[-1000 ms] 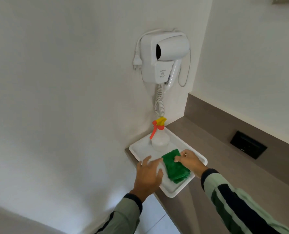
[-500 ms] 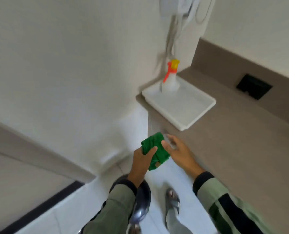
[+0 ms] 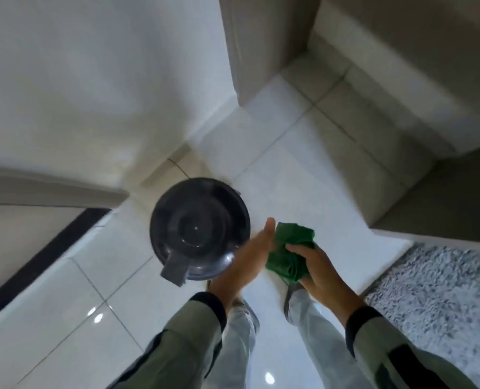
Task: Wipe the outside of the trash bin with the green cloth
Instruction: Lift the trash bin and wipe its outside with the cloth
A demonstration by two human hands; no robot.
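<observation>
Floor (image 3: pixel 303 169): glossy white tiles with thin grout lines, bright light spots reflected near the lower edge.
Wall (image 3: pixel 92 80): plain white, upper left, meeting the floor at a corner.
Dark strip (image 3: pixel 39 259): black band running diagonally across the lower left, beside the white tiles.
Cabinet panel (image 3: pixel 261 43): grey-brown, vertical, standing on the floor at top centre.
Rug (image 3: pixel 435 299): grey shaggy pile, lower right, lying on the tiles.
Trouser legs (image 3: pixel 311 313): light grey, bottom centre.
</observation>
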